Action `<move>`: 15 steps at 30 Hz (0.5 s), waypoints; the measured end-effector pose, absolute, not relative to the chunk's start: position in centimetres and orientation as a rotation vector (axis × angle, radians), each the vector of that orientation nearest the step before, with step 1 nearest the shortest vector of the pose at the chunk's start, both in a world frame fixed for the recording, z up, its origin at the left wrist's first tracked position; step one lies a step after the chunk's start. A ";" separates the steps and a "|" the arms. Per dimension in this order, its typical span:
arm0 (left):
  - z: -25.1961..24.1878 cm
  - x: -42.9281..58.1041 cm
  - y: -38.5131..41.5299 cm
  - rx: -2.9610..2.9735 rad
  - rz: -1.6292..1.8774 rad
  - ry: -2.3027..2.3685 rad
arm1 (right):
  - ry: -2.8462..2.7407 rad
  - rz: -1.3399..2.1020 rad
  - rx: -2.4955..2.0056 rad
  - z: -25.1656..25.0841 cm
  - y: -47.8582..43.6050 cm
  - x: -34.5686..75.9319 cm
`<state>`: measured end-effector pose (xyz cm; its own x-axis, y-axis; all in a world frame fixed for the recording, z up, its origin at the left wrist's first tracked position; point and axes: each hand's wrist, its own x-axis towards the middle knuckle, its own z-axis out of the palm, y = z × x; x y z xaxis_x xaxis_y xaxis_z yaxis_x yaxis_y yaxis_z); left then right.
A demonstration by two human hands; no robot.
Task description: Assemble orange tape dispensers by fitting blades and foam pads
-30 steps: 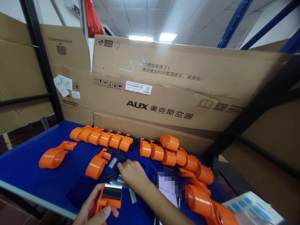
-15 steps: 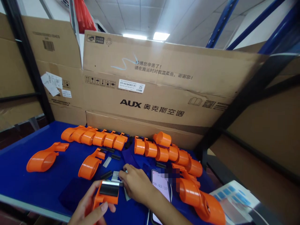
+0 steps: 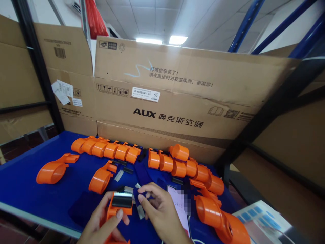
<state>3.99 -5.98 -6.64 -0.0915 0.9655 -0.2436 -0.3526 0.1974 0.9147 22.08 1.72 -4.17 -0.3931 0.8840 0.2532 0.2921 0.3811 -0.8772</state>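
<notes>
My left hand grips an orange tape dispenser by its body, its black head and toothed metal blade facing up. My right hand hovers just to its right, fingers pinched on a small thin metal piece held close to the dispenser's head. Loose metal blades and small black parts lie on the blue table just beyond the hands.
Rows of orange dispensers line the back and run down the right side. Two more lie at the left. A phone rests beside my right hand. Cardboard boxes wall off the back.
My right hand drew back from the parts on the table and rose with a small metal piece beside the dispenser. The left hand kept its hold on the dispenser.
</notes>
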 end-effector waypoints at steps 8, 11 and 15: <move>-6.6 5.1 -5.4 0.699 1.294 1.069 | -1.344 0.861 -1.000 -6.4 -2.6 21.0; -6.2 5.5 -5.4 0.661 1.316 1.076 | -1.327 0.615 -1.059 -7.2 -3.1 20.4; -5.6 6.0 -5.6 0.659 1.330 1.068 | -1.369 0.449 -1.079 -7.7 -3.5 19.9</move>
